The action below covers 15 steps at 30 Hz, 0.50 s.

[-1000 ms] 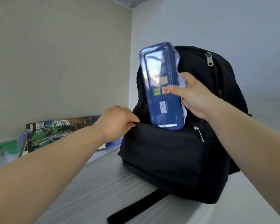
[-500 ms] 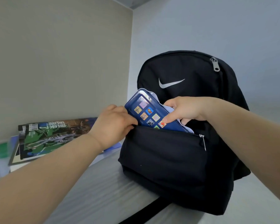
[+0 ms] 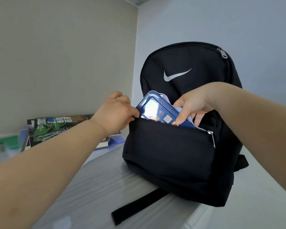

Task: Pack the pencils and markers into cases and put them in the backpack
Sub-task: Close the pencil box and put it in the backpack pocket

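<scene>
blue pencil case (image 3: 157,111) sits tilted, half inside the backpack (image 3: 172,154) front pocket, right hand (image 3: 193,104) grip pinching it, left hand (image 3: 116,111) grip pulling the pocket edge, so its corner could snag the zipper.

case (image 3: 157,109) half in backpack (image 3: 172,151) pocket, magazines (image 3: 56,128) left

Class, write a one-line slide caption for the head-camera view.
Right hand slides a blue pencil case into the black backpack front pocket, held open by the left hand.
</scene>
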Each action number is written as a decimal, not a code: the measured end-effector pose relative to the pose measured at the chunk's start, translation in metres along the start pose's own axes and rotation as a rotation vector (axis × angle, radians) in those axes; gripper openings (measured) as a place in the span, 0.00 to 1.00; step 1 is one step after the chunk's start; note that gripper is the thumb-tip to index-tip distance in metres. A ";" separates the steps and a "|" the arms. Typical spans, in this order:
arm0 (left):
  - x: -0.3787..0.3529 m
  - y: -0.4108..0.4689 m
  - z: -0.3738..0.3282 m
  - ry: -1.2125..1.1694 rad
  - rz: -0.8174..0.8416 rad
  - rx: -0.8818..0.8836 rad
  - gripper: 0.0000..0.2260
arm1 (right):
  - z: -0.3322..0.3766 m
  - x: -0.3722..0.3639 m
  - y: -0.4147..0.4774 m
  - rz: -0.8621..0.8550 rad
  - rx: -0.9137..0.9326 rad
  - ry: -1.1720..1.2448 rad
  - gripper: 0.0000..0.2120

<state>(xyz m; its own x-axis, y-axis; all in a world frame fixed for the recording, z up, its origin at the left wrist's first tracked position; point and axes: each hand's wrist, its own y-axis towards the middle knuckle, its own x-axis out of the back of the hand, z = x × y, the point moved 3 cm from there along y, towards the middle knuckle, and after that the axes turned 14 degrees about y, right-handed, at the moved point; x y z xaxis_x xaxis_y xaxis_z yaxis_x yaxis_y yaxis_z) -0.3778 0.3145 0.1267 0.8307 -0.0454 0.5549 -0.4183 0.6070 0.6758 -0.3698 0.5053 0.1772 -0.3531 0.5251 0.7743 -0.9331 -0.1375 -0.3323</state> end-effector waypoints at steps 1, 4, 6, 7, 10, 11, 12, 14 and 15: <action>0.001 0.002 0.001 0.008 0.001 -0.005 0.05 | 0.000 0.000 -0.001 -0.003 -0.006 -0.009 0.09; 0.005 0.008 0.002 0.064 -0.037 -0.017 0.05 | 0.001 0.001 0.000 -0.002 -0.045 -0.037 0.10; 0.007 0.011 0.002 0.077 -0.075 -0.033 0.06 | 0.002 0.002 -0.001 -0.003 -0.077 -0.073 0.10; 0.008 0.011 0.003 0.085 -0.097 -0.048 0.07 | 0.002 0.001 -0.001 0.006 -0.096 -0.102 0.10; 0.011 0.014 0.002 0.068 -0.143 -0.078 0.08 | 0.010 -0.010 0.004 0.024 -0.164 -0.255 0.07; 0.012 0.016 0.002 0.052 -0.150 -0.079 0.07 | 0.014 -0.015 0.008 0.031 -0.175 -0.330 0.12; 0.012 0.018 0.001 0.037 -0.144 -0.080 0.07 | 0.017 -0.020 0.012 0.030 -0.181 -0.400 0.17; 0.011 0.018 0.003 -0.017 -0.072 -0.032 0.05 | 0.021 -0.026 0.016 -0.008 -0.091 -0.414 0.21; 0.008 0.017 0.005 -0.060 -0.023 0.030 0.05 | 0.018 -0.026 0.016 -0.023 -0.038 -0.316 0.21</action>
<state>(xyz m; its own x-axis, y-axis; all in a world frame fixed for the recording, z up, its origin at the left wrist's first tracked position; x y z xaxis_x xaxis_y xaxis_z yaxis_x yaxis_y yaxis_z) -0.3802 0.3208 0.1452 0.8173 -0.1068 0.5663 -0.4109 0.5810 0.7026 -0.3765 0.4743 0.1618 -0.3410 0.2404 0.9088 -0.9401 -0.0937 -0.3279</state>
